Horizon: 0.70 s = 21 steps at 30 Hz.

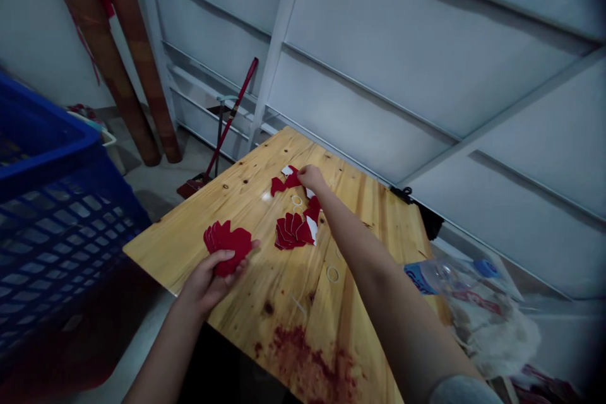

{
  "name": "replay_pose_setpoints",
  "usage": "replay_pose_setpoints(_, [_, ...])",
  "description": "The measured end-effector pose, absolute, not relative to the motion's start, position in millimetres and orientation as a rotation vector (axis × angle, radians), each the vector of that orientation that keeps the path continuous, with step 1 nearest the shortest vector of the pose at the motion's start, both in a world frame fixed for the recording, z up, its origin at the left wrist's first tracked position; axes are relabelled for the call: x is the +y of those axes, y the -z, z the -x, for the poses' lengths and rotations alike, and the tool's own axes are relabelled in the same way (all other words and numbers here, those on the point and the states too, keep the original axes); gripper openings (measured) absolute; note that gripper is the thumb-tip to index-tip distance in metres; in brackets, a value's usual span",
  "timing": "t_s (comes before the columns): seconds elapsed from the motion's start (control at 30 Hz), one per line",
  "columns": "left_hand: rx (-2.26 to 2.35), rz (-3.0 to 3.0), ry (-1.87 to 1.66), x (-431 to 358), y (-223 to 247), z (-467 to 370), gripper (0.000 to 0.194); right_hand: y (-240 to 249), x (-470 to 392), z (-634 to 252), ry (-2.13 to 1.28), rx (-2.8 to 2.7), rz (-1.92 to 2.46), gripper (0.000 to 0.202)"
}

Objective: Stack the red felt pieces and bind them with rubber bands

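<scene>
In my left hand (215, 281), at the near left of the wooden table (379, 221), is a fanned stack of red cut-out pieces (230, 241), with the thumb pressed on top. My right hand (310, 177) reaches to the far part of the table, its fingers pinched at a red piece (292, 178) that shows a bit of white. Next to that lies a small red piece (278, 187). Nearer to me, a spread pile of red pieces (291, 231) lies with a few white undersides showing. My right forearm partly covers more pieces beside that pile.
Several pale rings, one a rubber-band-like loop (332, 274), lie on the tabletop. Red stains (307, 360) mark its near edge. A blue plastic crate (71, 202) stands at left, a red-handled broom (231, 113) behind. A plastic bottle (449, 274) lies at right, by a pale panelled wall (369, 88).
</scene>
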<state>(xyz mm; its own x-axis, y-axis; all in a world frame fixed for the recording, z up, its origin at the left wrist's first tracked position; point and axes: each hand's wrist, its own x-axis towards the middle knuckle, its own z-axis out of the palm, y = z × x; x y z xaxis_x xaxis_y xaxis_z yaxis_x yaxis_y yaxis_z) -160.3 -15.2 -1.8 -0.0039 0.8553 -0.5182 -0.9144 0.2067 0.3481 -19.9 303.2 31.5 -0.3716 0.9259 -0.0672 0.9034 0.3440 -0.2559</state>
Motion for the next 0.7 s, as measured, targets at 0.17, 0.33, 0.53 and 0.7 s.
replay_pose_setpoints(0.17, [0.761, 0.164, -1.43, -13, 7, 162, 0.052, -12, 312, 7, -0.311, -2.578, 1.809, 0.033])
replay_pose_setpoints(0.33, [0.737, 0.148, -1.452, -13, 12, 164, 0.051, -12, 323, -3, -0.328, -2.702, 1.857, 0.028])
replay_pose_setpoints(0.53, [0.739, 0.123, -1.481, -11, 22, 168, 0.058, -30, 350, -7, -0.301, -2.701, 1.928, 0.025])
replay_pose_setpoints(0.7, [0.748, 0.059, -1.443, -9, 27, 167, 0.059, -17, 357, 3, -0.343, -2.596, 1.865, 0.035])
